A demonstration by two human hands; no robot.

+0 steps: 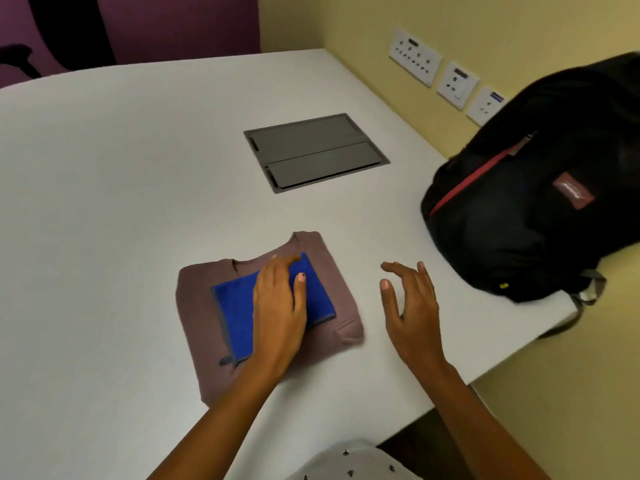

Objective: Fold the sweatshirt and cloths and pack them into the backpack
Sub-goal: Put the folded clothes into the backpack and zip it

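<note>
A mauve sweatshirt [201, 306] lies folded into a square on the white table [138, 168], near its front. On top of it sits a folded blue cloth [235, 306]. My left hand [280, 306] rests flat on the blue cloth with straight fingers. To the right of the sweatshirt, my right hand [412, 306] hovers above the table, fingers spread and holding nothing. A black backpack [540, 209] with a red stripe and a maroon label lies at the table's right edge, beyond my right hand.
A grey cable hatch [315, 152] is set into the table's middle. Wall sockets [415, 55] line the yellow wall behind the backpack. A dark chair [20, 60] stands at the far left. The table's right edge runs close to the backpack.
</note>
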